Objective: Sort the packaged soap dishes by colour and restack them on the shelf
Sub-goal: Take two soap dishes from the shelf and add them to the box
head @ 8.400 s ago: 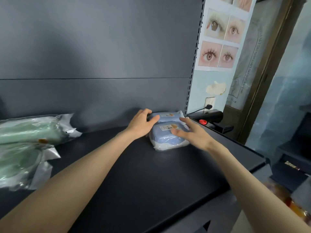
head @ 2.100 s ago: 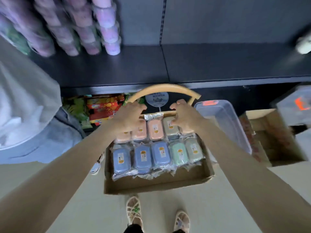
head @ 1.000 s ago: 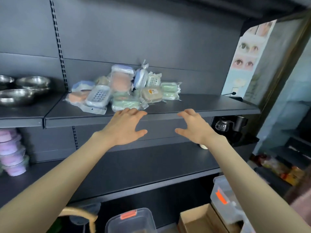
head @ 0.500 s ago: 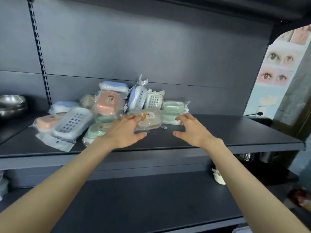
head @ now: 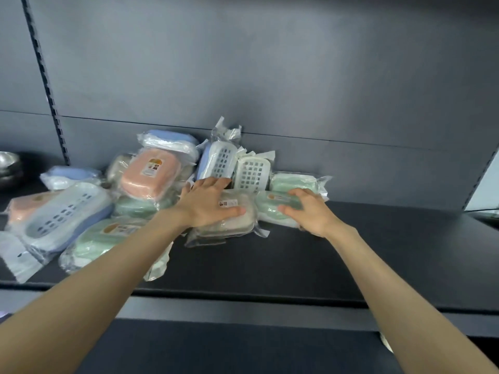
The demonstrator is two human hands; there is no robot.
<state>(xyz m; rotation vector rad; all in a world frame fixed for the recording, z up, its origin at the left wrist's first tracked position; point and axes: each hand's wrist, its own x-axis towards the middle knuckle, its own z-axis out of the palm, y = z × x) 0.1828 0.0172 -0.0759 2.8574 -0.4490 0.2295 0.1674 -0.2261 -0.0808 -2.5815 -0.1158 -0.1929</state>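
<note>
Head view: we are facing the dark shelf [head: 364, 252], which is bearing a jumbled pile of packaged soap dishes [head: 149, 179] against its back wall. Our left hand [head: 208, 205] is lying flat, fingers straight, on the beige soap dish [head: 232, 228] at the front. Our right hand [head: 310, 211] is curling fingers and thumb round the green soap dish [head: 267, 214] just beside it.

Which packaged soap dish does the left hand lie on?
The beige plastic soap dish in clear wrap, front centre: the left hand lies flat on its top. The right hand curls over the pale green wrapped dish beside it.
</note>
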